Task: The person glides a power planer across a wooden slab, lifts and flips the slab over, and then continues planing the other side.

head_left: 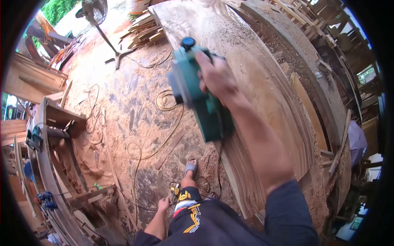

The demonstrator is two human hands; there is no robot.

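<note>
1. A green planer (191,84) was gripped by the right hand (219,78), with fingers clamped around its top, at the upper middle of the frame.
2. The left edge of a wide wooden board (262,82) was overlapped by it; contact could not be told.
3. The left hand (164,203) was lowered at bottom centre; whether its fingers were closed could not be told.

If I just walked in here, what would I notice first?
Probably the green power tool, gripped in the person's right hand by the left edge of a wide wooden slab. Next, maybe the wood shavings scattered across the floor, and the standing fan at the top left.
</note>
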